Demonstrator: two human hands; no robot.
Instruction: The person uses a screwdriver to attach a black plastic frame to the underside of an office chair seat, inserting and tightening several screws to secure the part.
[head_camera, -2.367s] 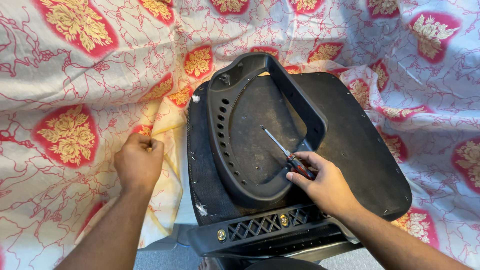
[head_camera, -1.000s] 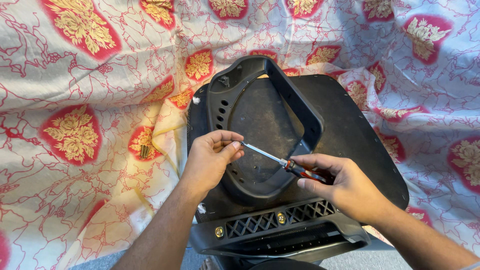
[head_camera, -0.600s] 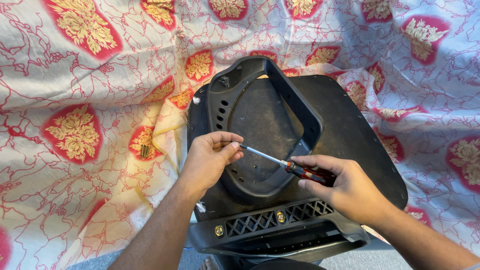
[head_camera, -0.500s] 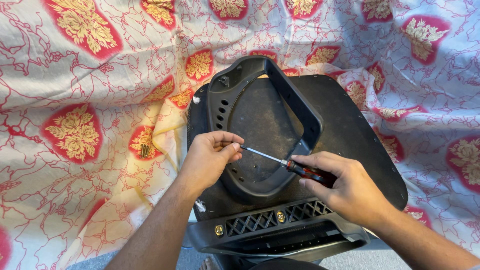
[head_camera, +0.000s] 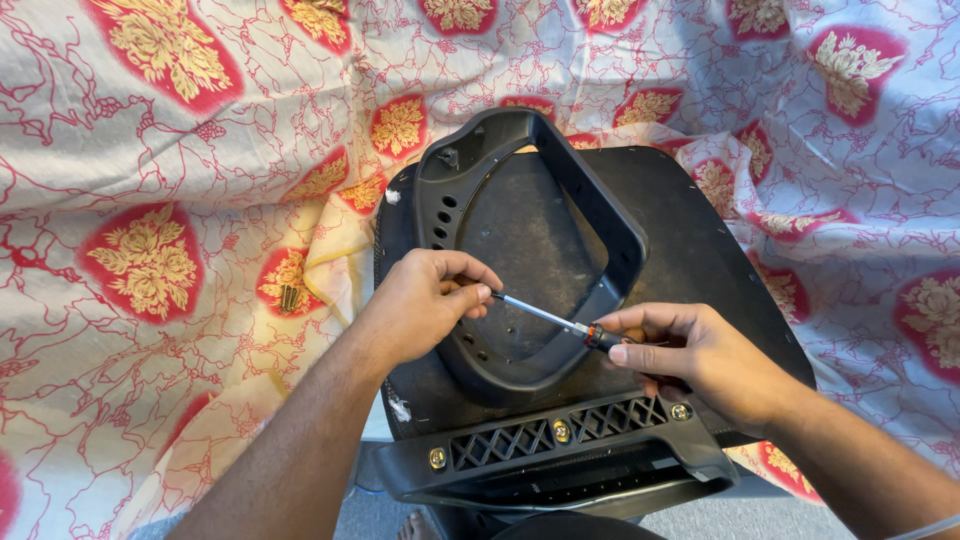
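— The right hand (head_camera: 700, 365), what has it got?

— Its fingers are closed round the handle of a screwdriver (head_camera: 560, 325), shaft pointing left across the black chair seat (head_camera: 700, 260).

— And the left hand (head_camera: 425, 300)?

— Fingertips pinched together at the tip of the shaft — whether a screw sits between them, I cannot tell. Both hands hover over the looped plastic frame (head_camera: 600, 215) lying on the seat.

— Around it?

— A red-and-white floral cloth (head_camera: 170, 200), a few screws (head_camera: 288, 298) lying on it to the left.
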